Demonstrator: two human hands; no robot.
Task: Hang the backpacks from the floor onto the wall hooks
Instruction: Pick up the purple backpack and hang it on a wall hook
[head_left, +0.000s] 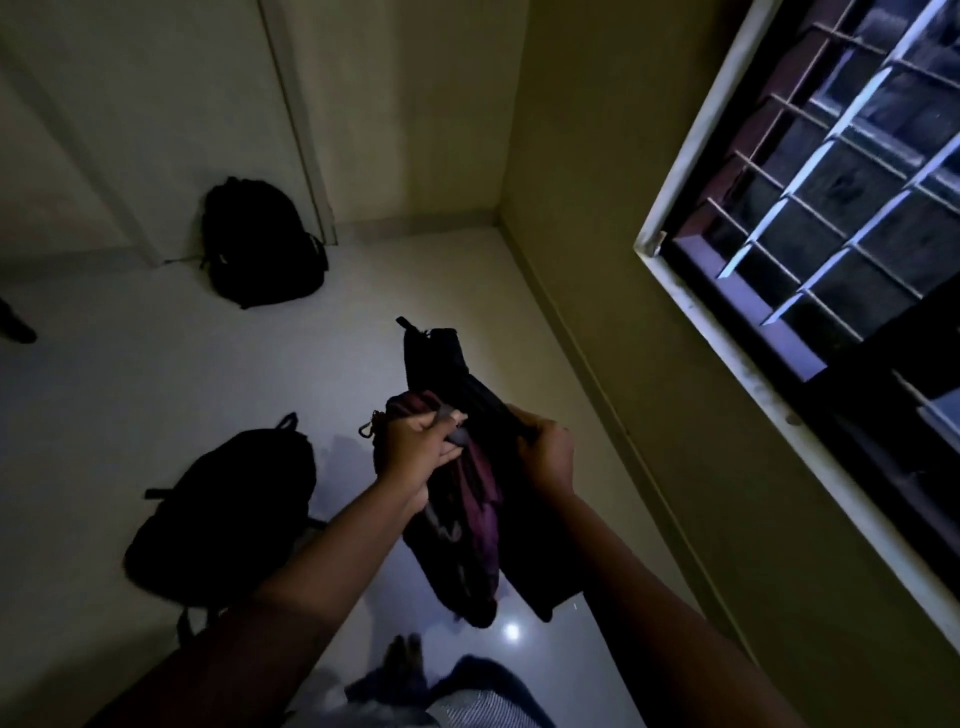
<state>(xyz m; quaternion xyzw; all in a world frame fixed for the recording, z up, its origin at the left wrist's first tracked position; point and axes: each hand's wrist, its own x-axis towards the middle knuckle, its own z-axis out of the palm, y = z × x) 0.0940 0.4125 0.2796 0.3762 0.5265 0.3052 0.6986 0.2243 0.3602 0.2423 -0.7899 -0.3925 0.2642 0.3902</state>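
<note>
a: so why both hands on the one bag?

b: probably to find its top loop. the left hand (415, 449) has its fingers curled, pinching a grey strap, and the right hand (545, 449) is closed round the upper edge of the dark maroon backpack (467, 519), held clear of the floor (156, 374) so it hangs straight.

a: and the rest?

b: two black ones are down: one backpack near the feet (223, 509), another leaning at the door (262, 244). no hooks in view.
</note>
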